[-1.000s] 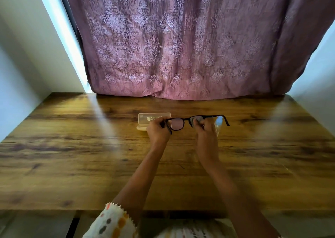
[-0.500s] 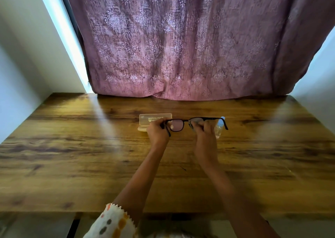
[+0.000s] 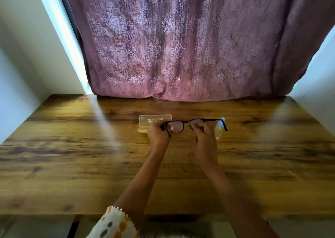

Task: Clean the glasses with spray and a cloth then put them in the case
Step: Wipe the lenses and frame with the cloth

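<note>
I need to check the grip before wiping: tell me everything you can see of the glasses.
The glasses have a thin black frame, plastic by the look, and two lenses that show pinkish. Both temples are unfolded, pointing toward the person. They are held level above the table. The left hand grips the left hinge end; the right hand pinches the right lens. Whether that hand holds anything else cannot be told.

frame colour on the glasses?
Black frame on the glasses, lenses tinted pinkish. Head view.
</note>
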